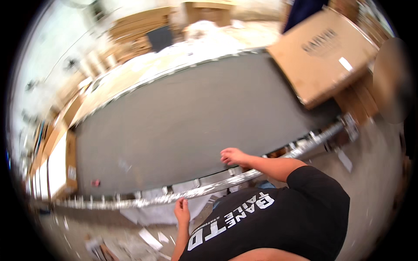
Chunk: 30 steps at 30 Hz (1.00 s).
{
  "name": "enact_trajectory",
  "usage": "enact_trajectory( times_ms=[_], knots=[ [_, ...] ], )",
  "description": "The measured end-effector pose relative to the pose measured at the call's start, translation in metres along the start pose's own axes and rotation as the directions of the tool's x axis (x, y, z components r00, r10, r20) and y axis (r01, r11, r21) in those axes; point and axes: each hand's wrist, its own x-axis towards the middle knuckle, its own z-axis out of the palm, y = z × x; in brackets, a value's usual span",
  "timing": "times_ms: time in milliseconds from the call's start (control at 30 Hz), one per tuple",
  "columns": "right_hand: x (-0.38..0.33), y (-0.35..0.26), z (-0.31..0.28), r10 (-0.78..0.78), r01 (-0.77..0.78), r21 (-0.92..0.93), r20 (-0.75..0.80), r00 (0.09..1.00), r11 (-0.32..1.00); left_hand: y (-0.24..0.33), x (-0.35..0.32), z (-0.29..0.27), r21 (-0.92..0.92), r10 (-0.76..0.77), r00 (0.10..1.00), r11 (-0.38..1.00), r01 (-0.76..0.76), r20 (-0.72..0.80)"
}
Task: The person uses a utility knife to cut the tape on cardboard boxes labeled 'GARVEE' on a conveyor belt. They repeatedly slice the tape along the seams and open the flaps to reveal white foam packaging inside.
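A wide grey conveyor belt (183, 117) lies in front of me, with a silvery metal rail (191, 191) along its near side. Over the belt's near edge hovers my right hand (234, 156), palm down, its fingers loosely bent and somewhat apart, holding nothing that I can see. Just on my side of the rail is my left hand (182, 212), raised with the fingers curled; motion blur hides whether anything small is in it. A small red object (95, 182) rests at the belt's near left corner.
A large closed brown carton (326, 52) sits tilted at the belt's right end, with a blurred person (394, 80) beside it. Cartons (65, 165) stand at the left end. Stacked cardboard (139, 28) is beyond the belt. Paper scraps (150, 239) litter the floor at lower left.
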Motion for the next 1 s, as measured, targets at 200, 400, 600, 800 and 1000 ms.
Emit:
enact_trajectory(
  times_ms=[200, 400, 600, 800, 1000],
  knots=[
    [-0.171, 0.034, -0.242, -0.007, 0.488, 0.362, -0.797, 0.603, 0.794, 0.159, 0.181, 0.137, 0.054, 0.371, 0.832, 0.902, -0.429, 0.413],
    [-0.252, 0.071, -0.43, 0.222, 0.743, 0.348, -0.937, 0.268, 0.572, 0.346, 0.26, 0.399, -0.197, 0.523, 0.595, 0.828, -0.526, 0.611],
    [-0.192, 0.071, -0.592, 0.276, 0.79, 0.383, -0.92, 0.278, 0.479, 0.434, 0.326, 0.673, -0.251, 0.583, 0.475, 0.766, -0.591, 0.66],
    [-0.118, 0.021, -0.666, 0.317, 0.818, 0.419, -0.897, 0.307, 0.395, 0.514, 0.422, 0.876, -0.142, 0.65, 0.537, 0.698, -0.702, 0.538],
    [-0.071, 0.052, -0.688, -0.131, 0.935, 0.327, -0.93, 0.344, 0.134, 0.522, 0.558, 1.025, -0.116, 0.613, 0.544, 0.717, -0.687, 0.573]
  ],
)
